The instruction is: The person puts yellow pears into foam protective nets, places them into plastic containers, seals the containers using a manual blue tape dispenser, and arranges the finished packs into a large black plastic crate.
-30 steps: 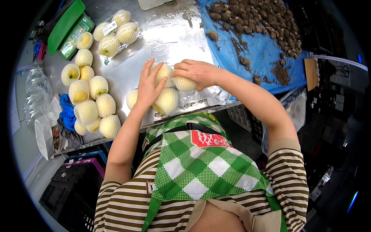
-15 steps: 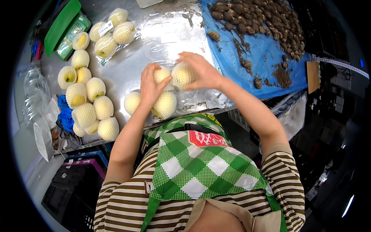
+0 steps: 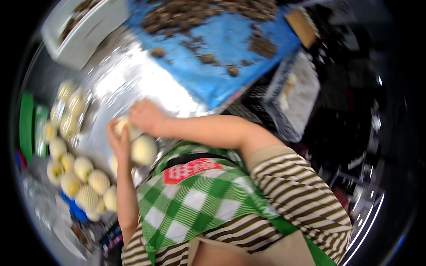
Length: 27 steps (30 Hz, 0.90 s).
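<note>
looks like a steadying step, left hand (image 3: 119, 141) curled round a netted fruit (image 3: 121, 125) over the counter (image 3: 151, 84) at about nine o'clock, right hand (image 3: 147, 117) close beside it but too blurry to tell its grip, so next move wants gentle handling imo

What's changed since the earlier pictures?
The view has swung right, showing more of the white plastic tub. The bare right hand, spread earlier, now curls; its grip is hidden. The bare left hand stays at the round, yellowish, foam-netted fruit; the clear-bagged fruit pack stays put.
</note>
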Tool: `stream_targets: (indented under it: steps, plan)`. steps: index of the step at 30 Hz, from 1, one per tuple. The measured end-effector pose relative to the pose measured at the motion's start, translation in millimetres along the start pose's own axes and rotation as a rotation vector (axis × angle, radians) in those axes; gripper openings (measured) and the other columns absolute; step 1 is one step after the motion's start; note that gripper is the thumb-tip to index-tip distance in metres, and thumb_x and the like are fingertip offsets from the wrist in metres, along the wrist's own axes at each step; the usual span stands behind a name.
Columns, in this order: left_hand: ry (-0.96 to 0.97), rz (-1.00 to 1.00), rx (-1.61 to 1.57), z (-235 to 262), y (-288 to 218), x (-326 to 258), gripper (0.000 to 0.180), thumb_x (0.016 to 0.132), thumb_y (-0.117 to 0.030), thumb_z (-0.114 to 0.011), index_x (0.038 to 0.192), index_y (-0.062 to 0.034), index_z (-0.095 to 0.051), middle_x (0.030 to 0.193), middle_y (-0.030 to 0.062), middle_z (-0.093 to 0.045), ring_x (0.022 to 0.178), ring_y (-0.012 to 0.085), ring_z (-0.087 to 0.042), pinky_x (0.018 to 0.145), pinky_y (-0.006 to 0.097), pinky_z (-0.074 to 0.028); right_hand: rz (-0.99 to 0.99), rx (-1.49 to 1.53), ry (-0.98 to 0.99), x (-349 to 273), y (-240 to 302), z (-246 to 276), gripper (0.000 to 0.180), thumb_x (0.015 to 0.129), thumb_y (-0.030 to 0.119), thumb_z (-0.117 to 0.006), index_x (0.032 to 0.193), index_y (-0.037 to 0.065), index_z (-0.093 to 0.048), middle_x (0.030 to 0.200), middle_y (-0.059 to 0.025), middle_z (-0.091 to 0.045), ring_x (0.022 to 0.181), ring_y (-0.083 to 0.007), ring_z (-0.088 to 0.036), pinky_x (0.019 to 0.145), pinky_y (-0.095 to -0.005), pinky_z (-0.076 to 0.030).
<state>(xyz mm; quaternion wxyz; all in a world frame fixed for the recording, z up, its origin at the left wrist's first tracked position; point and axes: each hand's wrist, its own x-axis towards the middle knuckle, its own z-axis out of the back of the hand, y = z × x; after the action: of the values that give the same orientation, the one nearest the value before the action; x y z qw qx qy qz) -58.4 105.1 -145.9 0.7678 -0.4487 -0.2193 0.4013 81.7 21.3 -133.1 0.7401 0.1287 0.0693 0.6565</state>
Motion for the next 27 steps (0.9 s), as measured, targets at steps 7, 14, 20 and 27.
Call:
stream_targets:
  steps: [7, 14, 20, 27]
  plan:
    - [0.200, -0.259, 0.313, 5.2, 4.0, 8.0, 0.042, 0.086, -0.019, -0.056, 0.121, 0.0012, -0.044, 0.120, 0.0194, -0.045, 0.112, 0.0324, -0.042, 0.097, 0.038, -0.032, -0.052, -0.195, -0.094, 2.5, 20.3, -49.6, 0.033, 0.079, 0.020, -0.050, 0.103, 0.002, -0.061, 0.115, -0.0131, -0.055, 0.119, -0.0294, -0.041, 0.099, -0.0500, -0.029]
    - [0.158, -0.265, 0.471, 14.0, 11.4, 17.0, 0.048, 0.089, -0.024, -0.054, 0.129, -0.0017, -0.041, 0.128, 0.0197, -0.040, 0.121, 0.0350, -0.036, 0.101, 0.042, -0.028, -0.001, 0.401, -0.457, -51.5, -24.4, 70.1, 0.053, 0.070, 0.026, -0.064, 0.117, 0.005, -0.051, 0.129, -0.0179, -0.041, 0.122, -0.0332, -0.036, 0.103, -0.0505, -0.025]
    - [0.354, -0.302, 0.849, 19.0, -3.3, 14.3, 0.048, 0.093, -0.029, -0.046, 0.132, -0.0034, -0.039, 0.139, 0.0206, -0.031, 0.128, 0.0366, -0.029, 0.105, 0.045, -0.023, -0.667, 0.668, -0.876, -252.0, -204.2, 143.5, 0.041, 0.067, 0.017, -0.070, 0.104, 0.006, -0.057, 0.104, -0.0123, -0.054, 0.100, -0.0257, -0.054, 0.084, -0.0360, -0.045]
    - [0.242, -0.224, 0.836, -9.6, -75.5, -0.8, 0.046, 0.092, -0.032, -0.048, 0.126, -0.0004, -0.045, 0.131, 0.0185, -0.042, 0.124, 0.0358, -0.035, 0.100, 0.043, -0.031, -1.493, 0.191, -0.030, -528.8, -364.5, 50.3, 0.019, 0.073, 0.020, -0.058, 0.079, 0.004, -0.066, 0.083, -0.0186, -0.064, 0.079, -0.0339, -0.062, 0.071, -0.0402, -0.049]
